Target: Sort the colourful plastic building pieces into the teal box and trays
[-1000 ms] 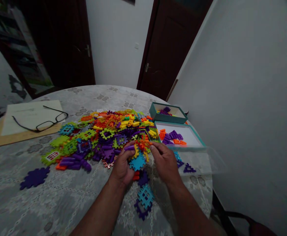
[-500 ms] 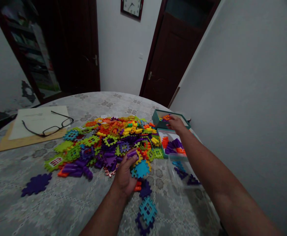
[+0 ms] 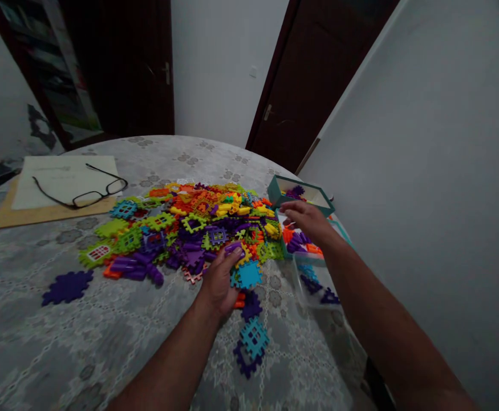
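My left hand (image 3: 221,279) is closed around a purple tube-shaped building piece (image 3: 233,247), at the near edge of a heaped pile of plastic building pieces (image 3: 202,220). Beside its fingertips are a yellow notched piece (image 3: 244,255) and a blue notched plate (image 3: 249,275). My right hand (image 3: 304,217) hovers above a box with orange and purple pieces (image 3: 298,242), its fingers loosely apart and nothing visible in them. Just beyond it stands a green-rimmed box (image 3: 279,194) holding purple pieces (image 3: 295,192).
A clear plastic tray (image 3: 317,302) with blue and dark purple pieces sits at the right. Nearer me lie a light-blue window piece (image 3: 254,338) and a dark purple frame (image 3: 246,365). At left are a dark purple plate (image 3: 67,287), and glasses (image 3: 87,198) on paper (image 3: 67,171).
My right hand has drawn back from inside the far box to above the nearer one. Purple pieces now show in the far box. My left hand keeps its hold; the view has tipped downward.
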The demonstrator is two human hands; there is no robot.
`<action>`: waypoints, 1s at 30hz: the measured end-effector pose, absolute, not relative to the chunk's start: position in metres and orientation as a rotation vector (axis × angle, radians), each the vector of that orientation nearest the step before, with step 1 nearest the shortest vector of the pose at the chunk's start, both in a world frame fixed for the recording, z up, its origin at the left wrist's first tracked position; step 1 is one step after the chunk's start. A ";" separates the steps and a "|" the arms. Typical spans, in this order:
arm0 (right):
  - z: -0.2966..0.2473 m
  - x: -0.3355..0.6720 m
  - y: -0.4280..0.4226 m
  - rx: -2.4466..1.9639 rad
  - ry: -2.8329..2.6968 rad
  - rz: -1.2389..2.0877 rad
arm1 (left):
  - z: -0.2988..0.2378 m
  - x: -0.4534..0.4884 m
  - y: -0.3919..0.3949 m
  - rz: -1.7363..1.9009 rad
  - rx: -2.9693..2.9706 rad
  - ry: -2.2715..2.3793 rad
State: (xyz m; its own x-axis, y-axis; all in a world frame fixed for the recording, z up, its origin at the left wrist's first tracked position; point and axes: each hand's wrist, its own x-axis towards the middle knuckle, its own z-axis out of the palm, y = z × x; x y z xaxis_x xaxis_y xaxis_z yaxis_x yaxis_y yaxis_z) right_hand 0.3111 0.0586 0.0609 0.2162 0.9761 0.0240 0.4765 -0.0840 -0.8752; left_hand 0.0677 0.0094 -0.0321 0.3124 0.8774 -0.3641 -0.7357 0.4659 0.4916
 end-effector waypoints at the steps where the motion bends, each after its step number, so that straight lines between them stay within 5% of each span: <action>1: 0.061 0.297 0.041 -1.646 -1.565 0.798 | -0.031 0.068 0.009 1.059 0.267 0.645; 7: 0.044 0.228 -0.028 -1.324 -2.205 0.537 | -0.030 0.069 0.003 1.004 0.401 0.655; 30: 0.003 0.218 -0.032 -1.343 -1.826 0.455 | -0.031 0.066 0.000 0.865 0.623 0.602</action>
